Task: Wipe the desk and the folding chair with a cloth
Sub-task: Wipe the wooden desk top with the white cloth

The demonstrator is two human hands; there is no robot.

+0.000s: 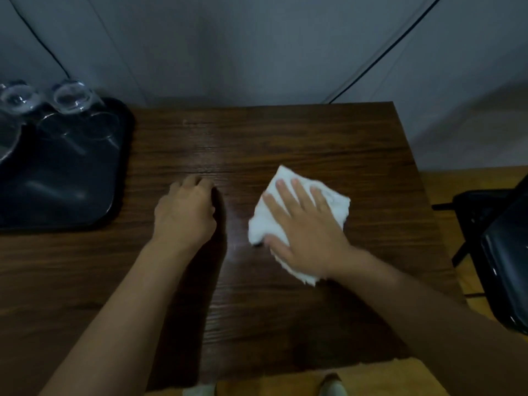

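Note:
A dark wooden desk [285, 132] fills the middle of the view. On its right half lies a crumpled white cloth [281, 181], pressed flat under my right hand [305, 227] with the fingers spread over it. My left hand [184, 212] rests on the bare desk top to the left of the cloth, fingers curled downward, holding nothing. A black folding chair [503, 261] stands on the floor beyond the desk's right edge, partly cut off by the frame.
A black tray [65, 181] sits on the desk's far left with upturned clear glasses [73, 95] on its far end. A grey wall with a black cable [391, 47] runs behind the desk. Yellow-brown floor [445, 181] shows at the right and near edge.

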